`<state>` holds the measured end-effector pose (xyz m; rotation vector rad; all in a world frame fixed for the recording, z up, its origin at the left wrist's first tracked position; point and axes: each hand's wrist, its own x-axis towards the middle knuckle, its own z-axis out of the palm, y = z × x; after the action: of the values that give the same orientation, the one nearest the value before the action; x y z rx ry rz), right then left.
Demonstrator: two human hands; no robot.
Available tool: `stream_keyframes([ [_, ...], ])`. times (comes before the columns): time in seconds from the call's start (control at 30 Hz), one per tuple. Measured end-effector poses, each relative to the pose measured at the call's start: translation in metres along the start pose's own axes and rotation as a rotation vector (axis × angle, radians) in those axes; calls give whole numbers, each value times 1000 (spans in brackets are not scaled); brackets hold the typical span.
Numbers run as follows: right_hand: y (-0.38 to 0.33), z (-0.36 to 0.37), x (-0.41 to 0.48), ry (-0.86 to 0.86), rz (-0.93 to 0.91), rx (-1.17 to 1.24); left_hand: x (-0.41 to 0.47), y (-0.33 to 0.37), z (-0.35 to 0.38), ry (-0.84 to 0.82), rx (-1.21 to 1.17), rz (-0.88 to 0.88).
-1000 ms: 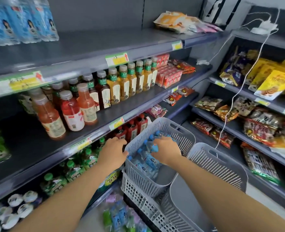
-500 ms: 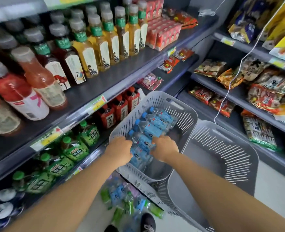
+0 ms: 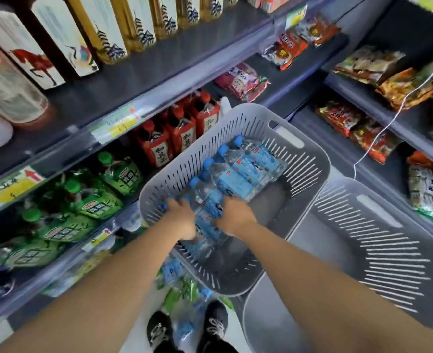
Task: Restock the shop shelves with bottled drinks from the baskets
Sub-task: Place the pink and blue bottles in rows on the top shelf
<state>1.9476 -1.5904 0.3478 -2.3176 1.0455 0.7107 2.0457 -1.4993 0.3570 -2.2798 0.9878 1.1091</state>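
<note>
1. Water bottles (image 3: 238, 174) with blue caps and blue labels lie heaped on their sides inside a grey slotted basket (image 3: 302, 151).
2. My left grip (image 3: 182, 217) is down at the basket's near-left wall, with its fingers curled round the bottles there.
3. My right grip (image 3: 235, 215) sits just beside it, fingers curled over a bottle's label.
4. The basket overlaps the rim of a second grey basket (image 3: 378, 240) on its right.
5. Below it, loose bottles (image 3: 174, 271) lie on the floor near two dark shoes (image 3: 159, 332).
6. On the left shelving, green-labelled bottles (image 3: 95, 202) and red-labelled bottles (image 3: 169, 141) fill one level, with tall tea bottles (image 3: 134, 29) above.
7. The shelves on the right hold snack packets (image 3: 358, 131).
</note>
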Motion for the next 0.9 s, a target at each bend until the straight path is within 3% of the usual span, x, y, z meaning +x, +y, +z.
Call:
stream_keyframes([
  [0.23,-12,6,16,105,46,-187,13,4,-1,167,-823,-259],
  [0.4,-16,7,16,79,37,-71,16,5,-1,-38,-1309,-279],
  [0.47,-12,4,17,49,61,18,11,10,-1,-118,-1377,-278],
  [0.7,-11,2,21,141,76,1,8,6,-2,-190,-1440,-286],
  [0.77,-11,6,20,153,62,-38,8,4,-1,-171,-1431,-290],
  [0.9,-7,10,18,103,68,173,4,3,-1,-88,-1393,-256],
])
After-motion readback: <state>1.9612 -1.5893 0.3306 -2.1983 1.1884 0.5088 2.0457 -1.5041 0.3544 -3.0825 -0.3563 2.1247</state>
